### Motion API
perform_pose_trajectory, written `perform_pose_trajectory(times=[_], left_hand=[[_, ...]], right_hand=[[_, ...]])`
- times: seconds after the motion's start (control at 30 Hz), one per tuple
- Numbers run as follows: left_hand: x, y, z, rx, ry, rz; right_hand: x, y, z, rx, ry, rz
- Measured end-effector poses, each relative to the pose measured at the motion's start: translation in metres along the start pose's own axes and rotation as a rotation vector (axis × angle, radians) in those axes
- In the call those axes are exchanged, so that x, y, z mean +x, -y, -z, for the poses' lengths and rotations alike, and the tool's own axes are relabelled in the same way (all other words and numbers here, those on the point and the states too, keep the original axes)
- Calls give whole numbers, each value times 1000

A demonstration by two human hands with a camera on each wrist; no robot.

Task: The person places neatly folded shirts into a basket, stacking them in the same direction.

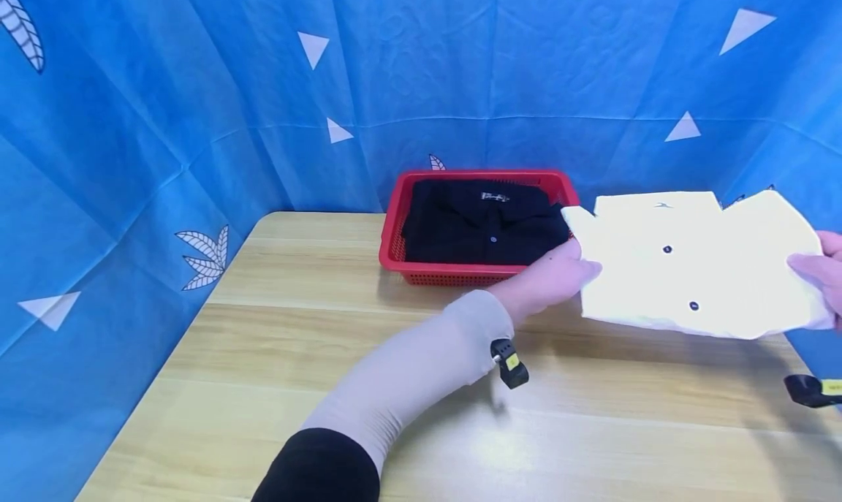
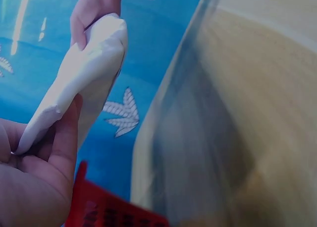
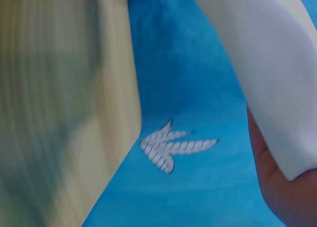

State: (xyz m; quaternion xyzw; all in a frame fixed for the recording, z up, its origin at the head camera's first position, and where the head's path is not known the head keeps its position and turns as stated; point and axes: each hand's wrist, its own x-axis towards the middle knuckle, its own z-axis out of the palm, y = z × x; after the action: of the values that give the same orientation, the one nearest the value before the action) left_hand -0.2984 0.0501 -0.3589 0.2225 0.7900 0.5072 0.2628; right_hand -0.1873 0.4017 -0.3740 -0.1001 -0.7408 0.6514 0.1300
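Observation:
A folded white shirt (image 1: pixel 697 268) with dark buttons hangs above the right side of the table, spread between both hands. My left hand (image 1: pixel 552 275) pinches its left edge, thumb on top and fingers beneath, as the left wrist view also shows. At the opposite edge, my right hand (image 1: pixel 825 272) grips the shirt, partly cut off by the frame. Behind my left hand stands a red basket (image 1: pixel 454 268) holding a folded black shirt (image 1: pixel 454 232) with its collar toward the back. The left hand overlaps the basket's front right corner in the head view.
The wooden table (image 1: pixel 263 356) ends at the back and sides against a blue curtain (image 1: pixel 230 85) with leaf and triangle prints. The basket sits near the table's back edge. A small black wrist camera (image 1: pixel 509 363) hangs below my left cuff.

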Motion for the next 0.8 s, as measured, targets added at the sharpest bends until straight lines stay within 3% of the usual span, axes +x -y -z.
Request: perform_pose_trajectory(times=[0.07,0.13,0.3,0.43,0.63,0.8], left_hand=[[-2,-1,9,-3,-4,-18],[-6,-1,19,-41,9,-31],[-14,1,44,-60,24,-19],[-18,3,61,-33,7,12],[-23,9,90,-127,-6,10],[-29,15,114,-138,-40,12]], right_hand=[[0,8,-8,113,40,33],[-1,16,-16,139,69,62],[-1,37,-38,-69,102,46],[0,49,-55,-116,134,24],[3,61,-82,-339,185,12],[10,69,-101,-301,234,31]])
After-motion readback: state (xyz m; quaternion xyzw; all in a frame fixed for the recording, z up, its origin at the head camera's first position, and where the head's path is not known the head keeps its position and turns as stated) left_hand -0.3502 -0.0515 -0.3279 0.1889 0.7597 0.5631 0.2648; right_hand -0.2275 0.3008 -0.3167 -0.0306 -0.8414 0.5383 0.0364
